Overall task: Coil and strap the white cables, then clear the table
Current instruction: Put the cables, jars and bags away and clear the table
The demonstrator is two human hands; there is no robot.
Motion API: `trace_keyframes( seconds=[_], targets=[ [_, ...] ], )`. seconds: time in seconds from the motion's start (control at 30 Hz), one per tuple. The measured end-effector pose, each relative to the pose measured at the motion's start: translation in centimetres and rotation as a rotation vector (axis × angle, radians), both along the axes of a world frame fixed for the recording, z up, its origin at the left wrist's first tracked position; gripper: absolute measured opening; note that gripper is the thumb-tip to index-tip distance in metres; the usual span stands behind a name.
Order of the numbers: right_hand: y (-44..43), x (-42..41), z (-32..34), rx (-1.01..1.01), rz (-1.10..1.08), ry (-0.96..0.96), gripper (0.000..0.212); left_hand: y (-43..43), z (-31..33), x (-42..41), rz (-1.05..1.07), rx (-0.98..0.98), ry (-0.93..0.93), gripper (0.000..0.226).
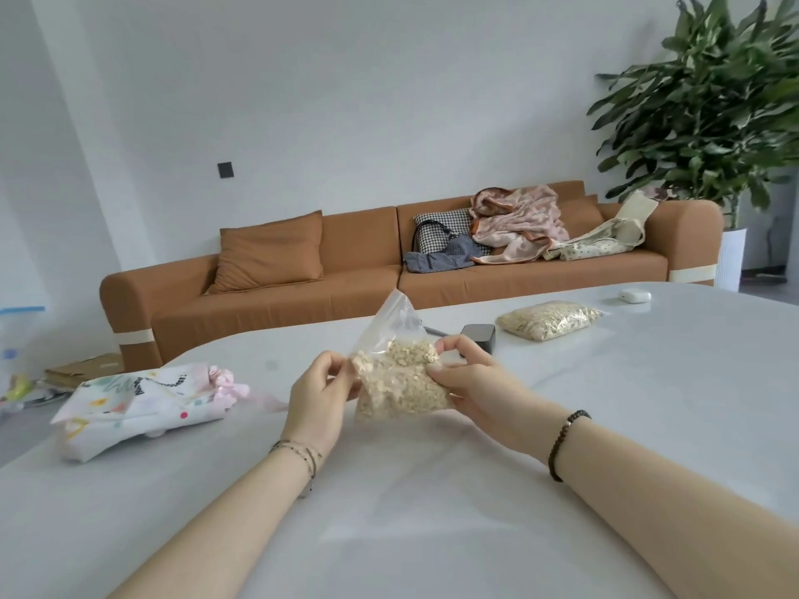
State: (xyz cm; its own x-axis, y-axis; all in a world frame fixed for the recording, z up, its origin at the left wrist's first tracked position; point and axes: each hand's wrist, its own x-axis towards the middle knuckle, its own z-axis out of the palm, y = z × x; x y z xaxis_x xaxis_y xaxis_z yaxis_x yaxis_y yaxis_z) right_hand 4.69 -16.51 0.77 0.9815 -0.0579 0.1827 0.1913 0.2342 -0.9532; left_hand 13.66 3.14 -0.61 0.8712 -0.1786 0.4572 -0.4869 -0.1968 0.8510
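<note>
A person sits at a white table and holds a clear bag between both hands, near the middle of the table. The bag is half full of pale flakes, and its empty top stands up in a point. Its bottom is at the table surface, but it cannot be told if it rests there or hangs just above. The left hand pinches the left edge of the bag: its fingers are curled and pressed together, with the thumb against them. The right hand grips the right side, the thumb lies on the front of the bag and the other fingers are bent around the edge behind it. A thin chain is on the left wrist and a dark bead bracelet on the right wrist. Where the white cables are cannot be told from this view. Beyond the hands a dark box stands on the table, and just to the right of it a second bag of flakes lies flat. A small white case lies near the far edge, well apart from the hands. At the left a printed pouch lies on the table. Behind the table stands a brown sofa with a cushion and a pile of clothes, and a plant is beside it at the right.
</note>
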Motion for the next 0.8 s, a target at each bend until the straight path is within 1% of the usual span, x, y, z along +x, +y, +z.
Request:
trace_keyframes(
  seconds=[0.03, 0.1, 0.17, 0.2, 0.23, 0.27, 0.33, 0.4, 0.5, 0.57, 0.63, 0.7, 0.77, 0.8],
  targets=[
    [0.2, 0.0, -0.1, -0.014, 0.001, -0.002, 0.019, 0.2, -0.2, 0.5, 0.016, 0.024, 0.041, 0.036],
    [0.4, 0.1, -0.3, -0.034, -0.002, -0.007, 0.019, 0.5, 0.0, 0.9, 0.014, 0.041, 0.185, 0.045],
    [0.3, 0.0, -0.4, -0.059, -0.012, -0.011, 0.020, 0.3, 0.4, 0.5, -0.105, -0.112, 0.350, 0.048],
    [0.3, -0.1, -0.3, -0.072, -0.017, -0.010, 0.021, 0.1, 0.5, 0.1, -0.190, -0.167, 0.381, 0.050],
    [0.3, -0.3, -0.2, -0.082, -0.016, -0.009, 0.022, 0.1, 0.6, -0.2, -0.269, -0.170, 0.368, 0.051],
    [0.3, -0.4, -0.2, -0.106, -0.016, -0.014, 0.022, 0.1, 0.6, -0.7, -0.324, -0.130, 0.319, 0.047],
    [0.4, -0.7, -0.1, -0.221, -0.033, -0.030, 0.026, 0.1, 0.6, -1.3, -0.352, -0.050, 0.172, 0.030],
    [0.6, -0.8, -0.1, -0.288, -0.049, -0.044, 0.026, -0.1, 1.1, -1.8, -0.336, -0.078, 0.057, 0.033],
    [0.9, -1.0, 0.2, -0.282, -0.139, -0.115, 0.019, 0.0, 1.7, -2.2, -0.314, -0.088, -0.061, 0.031],
    [1.1, -1.3, 0.6, -0.282, -0.246, -0.153, 0.015, 0.3, 1.5, -2.0, -0.241, -0.072, -0.108, 0.024],
    [1.2, -1.4, 0.7, -0.288, -0.293, -0.181, 0.017, 0.4, 1.6, -2.0, -0.180, -0.091, -0.136, 0.017],
    [1.3, -1.6, 0.9, -0.270, -0.315, -0.252, 0.021, 0.4, 1.8, -2.1, -0.153, -0.137, -0.165, 0.003],
    [1.4, -1.8, 1.3, -0.228, -0.353, -0.298, 0.024, 0.5, 2.0, -2.2, -0.121, -0.192, -0.223, 0.019],
    [1.4, -1.9, 1.3, -0.225, -0.360, -0.296, 0.025, 0.6, 2.1, -2.3, -0.091, -0.201, -0.266, 0.023]
  ],
)
